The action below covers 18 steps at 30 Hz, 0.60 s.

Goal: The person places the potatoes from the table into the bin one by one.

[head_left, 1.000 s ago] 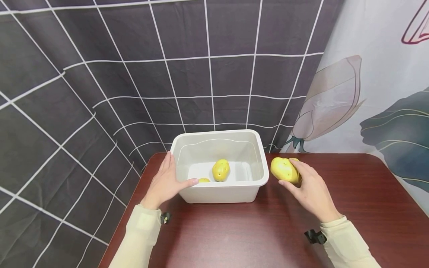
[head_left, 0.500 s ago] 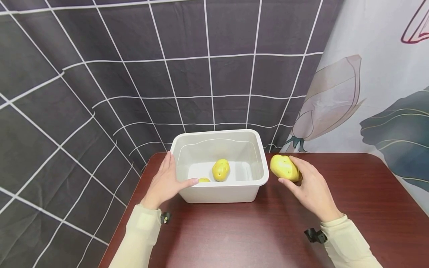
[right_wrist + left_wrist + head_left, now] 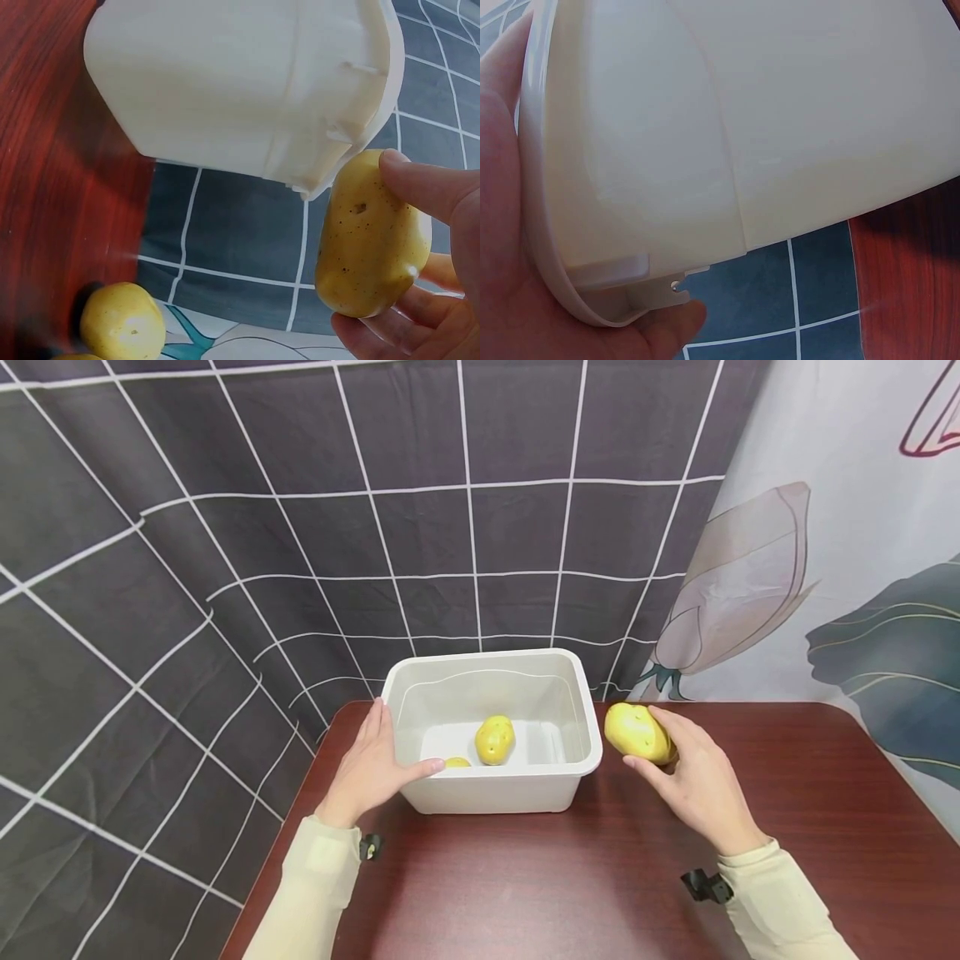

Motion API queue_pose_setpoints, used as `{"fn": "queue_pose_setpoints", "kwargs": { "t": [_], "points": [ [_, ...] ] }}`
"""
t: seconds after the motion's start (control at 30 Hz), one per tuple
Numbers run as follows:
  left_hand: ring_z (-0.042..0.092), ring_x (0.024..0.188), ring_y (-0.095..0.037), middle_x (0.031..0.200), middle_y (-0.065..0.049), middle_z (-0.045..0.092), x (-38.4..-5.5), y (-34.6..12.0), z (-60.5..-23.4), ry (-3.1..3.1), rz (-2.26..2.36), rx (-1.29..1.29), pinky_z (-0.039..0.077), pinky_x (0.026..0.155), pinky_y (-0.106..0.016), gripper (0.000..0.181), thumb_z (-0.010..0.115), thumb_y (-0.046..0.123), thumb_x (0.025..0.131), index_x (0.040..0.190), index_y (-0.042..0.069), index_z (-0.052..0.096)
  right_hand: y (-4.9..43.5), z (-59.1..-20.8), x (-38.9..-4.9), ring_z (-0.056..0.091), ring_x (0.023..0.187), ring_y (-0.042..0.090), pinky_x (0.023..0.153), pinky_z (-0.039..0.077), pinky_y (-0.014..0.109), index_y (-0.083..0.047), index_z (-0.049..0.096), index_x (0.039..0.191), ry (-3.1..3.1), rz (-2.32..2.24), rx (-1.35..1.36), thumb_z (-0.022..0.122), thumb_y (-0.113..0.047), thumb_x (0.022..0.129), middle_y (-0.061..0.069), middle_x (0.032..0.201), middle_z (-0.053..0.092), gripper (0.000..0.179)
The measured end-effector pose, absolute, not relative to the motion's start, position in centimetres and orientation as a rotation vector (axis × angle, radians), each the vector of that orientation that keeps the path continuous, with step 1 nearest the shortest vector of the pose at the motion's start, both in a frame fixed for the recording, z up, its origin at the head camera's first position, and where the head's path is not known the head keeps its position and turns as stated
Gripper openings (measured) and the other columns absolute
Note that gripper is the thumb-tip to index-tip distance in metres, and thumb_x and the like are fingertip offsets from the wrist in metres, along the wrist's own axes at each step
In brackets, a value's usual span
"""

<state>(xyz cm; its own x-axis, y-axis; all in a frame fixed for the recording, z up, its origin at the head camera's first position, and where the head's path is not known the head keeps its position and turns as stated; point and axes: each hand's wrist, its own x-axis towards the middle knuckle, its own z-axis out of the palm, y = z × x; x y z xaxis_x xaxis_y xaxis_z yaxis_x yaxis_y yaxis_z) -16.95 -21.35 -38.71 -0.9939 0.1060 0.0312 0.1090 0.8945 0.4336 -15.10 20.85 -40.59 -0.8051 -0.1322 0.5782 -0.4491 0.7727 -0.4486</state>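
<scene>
In the head view, a white plastic bin (image 3: 487,792) stands at the table's middle, with a yellow potato (image 3: 494,740) inside and part of another potato (image 3: 457,762) showing behind the front rim. My left hand (image 3: 367,770) rests on its front left corner, fingers straight along the left side and thumb on the front rim. To the right of the bin, my right hand (image 3: 697,777) holds a yellow potato (image 3: 636,732) between thumb and fingers. In the right wrist view this potato (image 3: 371,236) has dark specks and overlaps the rim's corner.
On the table, the right wrist view shows a further potato (image 3: 124,322) and a sliver of another at the bottom edge. A dark gridded curtain (image 3: 517,527) hangs behind the bin and at the left. A flower-print curtain (image 3: 847,635) hangs at the right.
My right hand and its potato have risen very slightly. My left hand and the bin stay in place.
</scene>
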Motion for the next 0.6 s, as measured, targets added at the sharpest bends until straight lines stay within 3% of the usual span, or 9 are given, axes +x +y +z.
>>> {"fn": "queue_pose_setpoints", "kwargs": {
  "t": [0.6],
  "points": [
    [0.002, 0.154, -0.036, 0.167, -0.018, -0.002, -17.01, -21.39, -38.77, -3.052, -0.699, -0.171, 0.018, 0.120, -0.054, 0.135, 0.061, 0.084, 0.074, 0.158, -0.006, 0.006, 20.45, -40.05, -15.11, 0.056, 0.115, 0.040, 0.093, 0.043, 0.057, 0.001, 0.057, 0.136, -2.432, 0.807, 0.445, 0.089, -0.016, 0.073, 0.021, 0.129, 0.061, 0.073]
  ]
}}
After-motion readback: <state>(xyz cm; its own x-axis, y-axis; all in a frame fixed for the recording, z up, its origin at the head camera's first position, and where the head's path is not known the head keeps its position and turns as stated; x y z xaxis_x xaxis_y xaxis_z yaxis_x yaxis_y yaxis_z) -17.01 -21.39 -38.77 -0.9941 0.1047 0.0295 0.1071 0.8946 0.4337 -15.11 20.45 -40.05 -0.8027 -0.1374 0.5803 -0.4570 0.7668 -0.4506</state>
